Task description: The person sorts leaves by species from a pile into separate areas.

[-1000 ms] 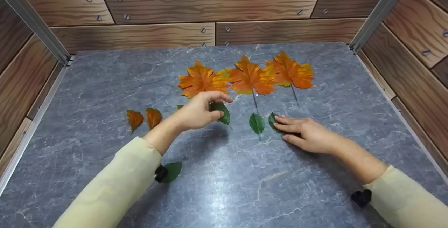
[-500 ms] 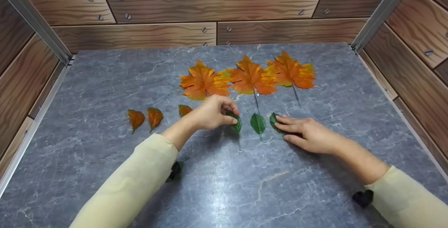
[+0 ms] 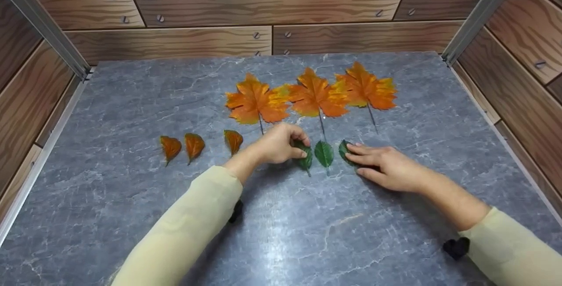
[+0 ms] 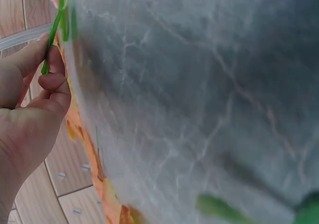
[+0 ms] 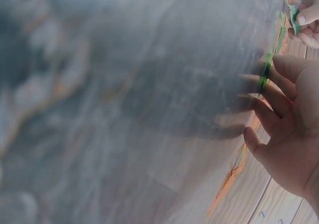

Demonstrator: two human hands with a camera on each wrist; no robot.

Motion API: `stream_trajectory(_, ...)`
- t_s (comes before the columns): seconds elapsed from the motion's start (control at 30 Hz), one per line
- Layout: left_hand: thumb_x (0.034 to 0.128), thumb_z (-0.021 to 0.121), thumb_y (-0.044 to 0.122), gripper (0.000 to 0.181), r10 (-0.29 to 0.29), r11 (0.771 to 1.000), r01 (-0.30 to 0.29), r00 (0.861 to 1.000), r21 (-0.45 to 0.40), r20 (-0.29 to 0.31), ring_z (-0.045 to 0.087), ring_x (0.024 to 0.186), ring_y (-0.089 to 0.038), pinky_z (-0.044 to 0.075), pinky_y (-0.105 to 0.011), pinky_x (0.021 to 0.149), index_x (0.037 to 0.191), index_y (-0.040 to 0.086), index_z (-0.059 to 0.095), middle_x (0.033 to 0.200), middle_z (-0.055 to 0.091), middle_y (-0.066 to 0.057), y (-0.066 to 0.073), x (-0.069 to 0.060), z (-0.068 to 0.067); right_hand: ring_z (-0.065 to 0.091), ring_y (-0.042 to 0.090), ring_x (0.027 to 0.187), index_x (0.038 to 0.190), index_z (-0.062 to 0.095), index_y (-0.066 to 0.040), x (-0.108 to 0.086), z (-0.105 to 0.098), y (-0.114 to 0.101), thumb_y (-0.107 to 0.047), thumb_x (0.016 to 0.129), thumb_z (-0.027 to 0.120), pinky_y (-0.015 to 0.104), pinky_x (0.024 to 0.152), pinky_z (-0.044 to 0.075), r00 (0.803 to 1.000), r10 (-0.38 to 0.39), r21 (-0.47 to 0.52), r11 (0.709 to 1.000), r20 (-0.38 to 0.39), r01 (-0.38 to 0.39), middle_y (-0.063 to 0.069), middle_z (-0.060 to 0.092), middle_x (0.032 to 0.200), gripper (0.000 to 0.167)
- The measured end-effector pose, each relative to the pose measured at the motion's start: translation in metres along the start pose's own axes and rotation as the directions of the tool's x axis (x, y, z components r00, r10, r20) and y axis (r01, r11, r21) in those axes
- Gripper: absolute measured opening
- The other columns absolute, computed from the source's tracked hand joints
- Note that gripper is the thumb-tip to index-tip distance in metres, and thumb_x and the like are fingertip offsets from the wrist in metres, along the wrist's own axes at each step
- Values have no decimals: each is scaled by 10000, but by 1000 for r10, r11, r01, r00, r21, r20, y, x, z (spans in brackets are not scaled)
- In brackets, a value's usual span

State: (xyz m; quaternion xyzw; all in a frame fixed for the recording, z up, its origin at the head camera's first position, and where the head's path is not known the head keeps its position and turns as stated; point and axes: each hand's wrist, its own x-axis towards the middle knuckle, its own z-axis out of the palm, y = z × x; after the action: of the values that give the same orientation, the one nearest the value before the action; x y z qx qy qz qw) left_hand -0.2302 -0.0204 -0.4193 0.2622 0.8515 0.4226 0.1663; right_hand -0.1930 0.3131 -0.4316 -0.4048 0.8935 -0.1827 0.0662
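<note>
Between thumb and fingers, my left hand [image 3: 281, 144] pinches a green leaf [image 3: 306, 157], its stem pointing toward me; the left wrist view shows the pinched leaf [image 4: 52, 37] edge-on. Just right of it a second green leaf [image 3: 324, 154] lies flat on the grey marbled table. My right hand [image 3: 386, 168] rests with its fingers extended, fingertips on a third green leaf [image 3: 344, 150], which they partly cover. Behind the hands lie three orange maple leaves, the left one [image 3: 257, 101], the middle one [image 3: 317, 95] and the right one [image 3: 366, 88], side by side with edges meeting.
Three small orange-brown leaves lie at left: an outer one [image 3: 170, 147], one beside it [image 3: 194, 146] and one near my left forearm [image 3: 232, 140]. Another green leaf [image 4: 314, 211] shows blurred in the left wrist view. Wood-patterned walls [image 3: 210, 5] enclose the table [image 3: 109, 101].
My left hand has moved right and slightly toward me with its green leaf, down beside the middle green leaf. The right hand has stayed on its leaf.
</note>
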Motion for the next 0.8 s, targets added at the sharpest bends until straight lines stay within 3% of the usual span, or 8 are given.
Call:
stream_trajectory(0.27,957,808,78,198,-35,998,34,999,57,19,683,1066,-230,556,-382,967,1152,53,785,1162,756,-75,-4,5,5,457,371,1468,1518,586,-68,1,-1,1,-174,1066,655,617,1154,406,1000,12,1,1000,13,-12,144,453,1627,469)
stream_trajectory(0.8,959,803,71,284,-4,996,6,1000,87,-17,655,1095,-268,539,-403,962,1239,47,762,1208,717,-116,-5,9,10,474,379,1456,1509,596,-65,0,-1,-2,-171,1063,658,629,1139,417,1000,5,-6,1000,-11,-5,140,473,1615,463)
